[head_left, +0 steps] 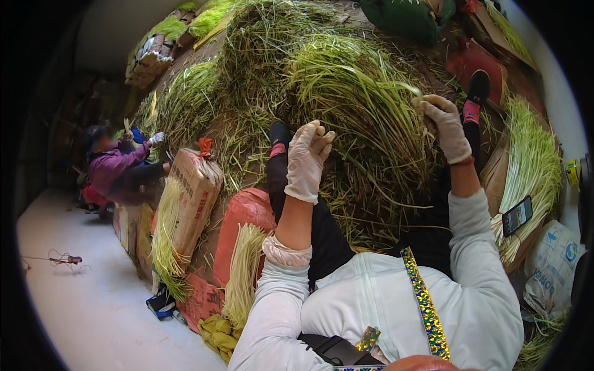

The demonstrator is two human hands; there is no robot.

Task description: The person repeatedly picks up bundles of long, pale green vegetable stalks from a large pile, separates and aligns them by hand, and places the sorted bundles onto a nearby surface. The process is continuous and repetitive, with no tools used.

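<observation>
My right hand (444, 127), in a whitish glove, pinches the pale end of a leafy stalk (403, 86) between thumb and fingers. That stalk stretches left over a large heap of long green chive-like stalks (352, 79) in front of me. Also gloved, my left hand (307, 160) is raised over my leg at the near left edge of the heap. Its fingers are bent, and whether anything thin lies between them is not clear. Loose stems and brown trimmings (371, 185) cover the floor between my legs.
Sorted pale stalks (243, 273) lean on a red sack (246, 222) at my left. Another bunch (529, 171) lies at right, a phone (517, 216) on it. A packed sack (192, 199) stands farther left, near a seated co-worker (120, 167). A green sack (403, 18) is ahead.
</observation>
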